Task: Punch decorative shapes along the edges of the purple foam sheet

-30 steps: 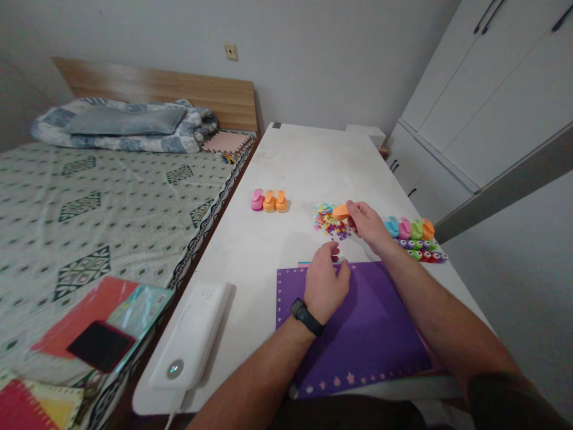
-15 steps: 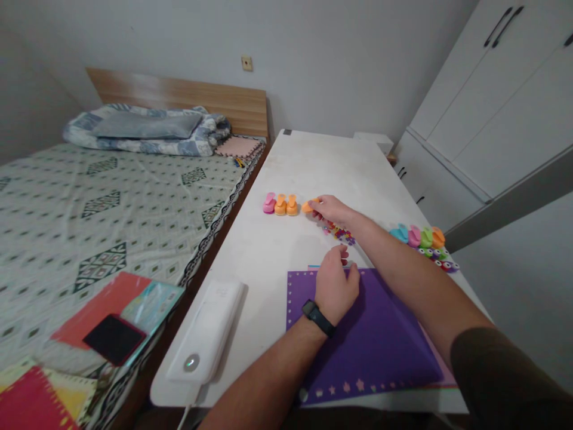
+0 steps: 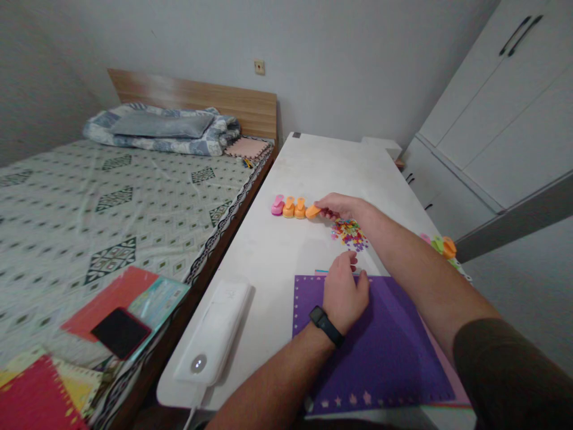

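My right hand pinches an orange craft punch at the right end of a row of punches. Beside it in that row stand two more orange punches and a pink punch. Below my right hand lies a pile of small colourful paper cutouts. My left hand rests over the upper part of a purple sheet, fingers loosely curled and apart, holding nothing. Small shapes are punched along the sheet's left and bottom edges. Other coloured sheets peek out from under it.
More punches stand at the table's right edge, partly hidden by my right arm. A white power bank with a cable lies at the left front. On the bed, left, are a phone and coloured sheets.
My right hand has carried the orange punch leftward from over the cutouts to the end of the row. The left hand stays on the purple sheet. The view has shifted slightly.
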`<state>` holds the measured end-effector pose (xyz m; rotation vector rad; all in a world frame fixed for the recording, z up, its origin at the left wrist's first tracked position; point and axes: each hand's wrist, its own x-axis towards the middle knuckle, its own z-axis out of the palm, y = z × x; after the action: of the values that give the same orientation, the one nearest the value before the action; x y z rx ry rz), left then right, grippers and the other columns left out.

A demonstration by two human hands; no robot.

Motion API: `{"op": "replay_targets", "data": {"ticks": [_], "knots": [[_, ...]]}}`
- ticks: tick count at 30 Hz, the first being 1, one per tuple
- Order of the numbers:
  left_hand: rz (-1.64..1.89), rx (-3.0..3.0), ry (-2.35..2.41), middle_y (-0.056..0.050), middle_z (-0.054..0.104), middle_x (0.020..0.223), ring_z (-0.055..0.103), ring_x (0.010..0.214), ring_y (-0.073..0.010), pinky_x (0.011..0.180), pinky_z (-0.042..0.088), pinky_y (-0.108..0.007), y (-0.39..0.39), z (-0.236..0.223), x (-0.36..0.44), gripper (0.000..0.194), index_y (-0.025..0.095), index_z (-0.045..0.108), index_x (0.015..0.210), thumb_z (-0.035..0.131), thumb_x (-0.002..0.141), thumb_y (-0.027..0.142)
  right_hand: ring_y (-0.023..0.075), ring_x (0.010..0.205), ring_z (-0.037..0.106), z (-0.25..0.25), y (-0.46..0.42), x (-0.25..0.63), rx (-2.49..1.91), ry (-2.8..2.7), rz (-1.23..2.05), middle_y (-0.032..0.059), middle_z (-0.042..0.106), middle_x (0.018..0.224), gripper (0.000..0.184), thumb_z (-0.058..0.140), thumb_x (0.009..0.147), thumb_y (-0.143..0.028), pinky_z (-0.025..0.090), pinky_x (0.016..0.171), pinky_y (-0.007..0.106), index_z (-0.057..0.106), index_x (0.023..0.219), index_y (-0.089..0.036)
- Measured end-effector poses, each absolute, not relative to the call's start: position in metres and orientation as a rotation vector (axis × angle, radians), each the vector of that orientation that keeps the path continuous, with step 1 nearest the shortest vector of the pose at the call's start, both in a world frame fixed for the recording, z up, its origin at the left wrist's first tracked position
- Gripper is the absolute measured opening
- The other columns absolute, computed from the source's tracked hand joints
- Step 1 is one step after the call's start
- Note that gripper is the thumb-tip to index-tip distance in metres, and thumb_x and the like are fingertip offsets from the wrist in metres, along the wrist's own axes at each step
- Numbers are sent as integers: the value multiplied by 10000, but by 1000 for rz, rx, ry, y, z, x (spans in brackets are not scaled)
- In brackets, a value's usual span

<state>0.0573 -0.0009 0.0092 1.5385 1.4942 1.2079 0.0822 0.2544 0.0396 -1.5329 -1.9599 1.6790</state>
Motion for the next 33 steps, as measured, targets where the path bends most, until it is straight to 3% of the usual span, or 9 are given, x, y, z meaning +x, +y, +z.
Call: {"op": "replay_targets", "data": {"ticks": [7,13,18,26,33], "knots": [[1204,1528,1489,-104,673,1168,637,1026,-223,955,514,-413,-1,9,57,373,186,538,1269,583,899,175,91,462,345,25,262,65,-1636,-1956,1367,-22,442,521,281,592,928,-295,246,428,238,539,682,-169],[1195,1525,1492,-104,669,1164,634,1031,-225,952,512,-416,0,10,57,364,182,543,1264,574,902,177,117,532,428,15,262,57,-1613,-1984,1175,-11,511,569,93,607,848,-215,309,491,247,665,825,-145],[1199,1522,1488,-101,670,1159,632,1032,-226,952,512,-415,0,10,57,358,186,545,1259,574,902,179,122,637,494,11,264,53,-1575,-1982,1077,15,641,747,301,623,804,-148,388,577,223,695,1096,-153],[1205,1535,1491,-102,671,1153,641,1023,-224,945,518,-415,-1,10,57,359,195,548,1254,583,897,176,144,725,570,2,261,54,-1491,-2007,1037,47,697,850,327,581,839,-132,455,685,244,711,1138,-157],[1205,1547,1504,-106,677,1148,649,1016,-224,946,527,-418,0,8,58,361,184,546,1260,583,902,179,160,785,598,15,240,81,-1467,-1958,849,67,689,979,379,571,902,-265,482,756,291,633,1256,-144]]}}
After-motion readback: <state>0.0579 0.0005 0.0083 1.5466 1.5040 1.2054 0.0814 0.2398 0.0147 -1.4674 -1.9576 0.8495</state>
